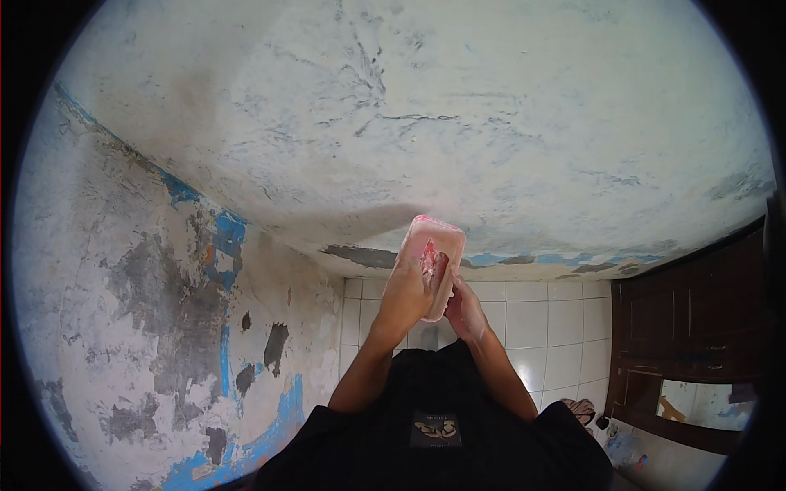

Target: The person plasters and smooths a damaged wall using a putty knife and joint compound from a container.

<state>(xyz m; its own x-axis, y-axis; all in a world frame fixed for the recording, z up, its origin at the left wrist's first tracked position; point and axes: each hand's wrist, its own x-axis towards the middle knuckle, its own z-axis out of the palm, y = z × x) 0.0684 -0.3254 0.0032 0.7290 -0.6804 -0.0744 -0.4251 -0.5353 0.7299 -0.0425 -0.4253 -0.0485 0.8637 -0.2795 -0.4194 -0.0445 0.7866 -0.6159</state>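
Observation:
A pink, round-cornered rectangular tub (449,231), smeared with pale paste, is tilted up in front of my chest. My left hand (405,295) is closed at its left side and reaches over the inside, where a redder, wet-looking patch shows beside the fingertips. Against the tub's lower right edge, my right hand (467,311) grips with its fingers partly hidden behind it. Pale residue coats the right hand and wrist. Just beyond the tub rises a wall (491,164) with whitish, patchy filler and dark cracks.
On the left stands a second wall (164,303) with peeling blue paint and bare grey patches. White floor tiles (524,323) lie below. A dark wooden cabinet (679,319) with a mirror-like panel (704,404) stands at right, near a crumpled cloth (580,409).

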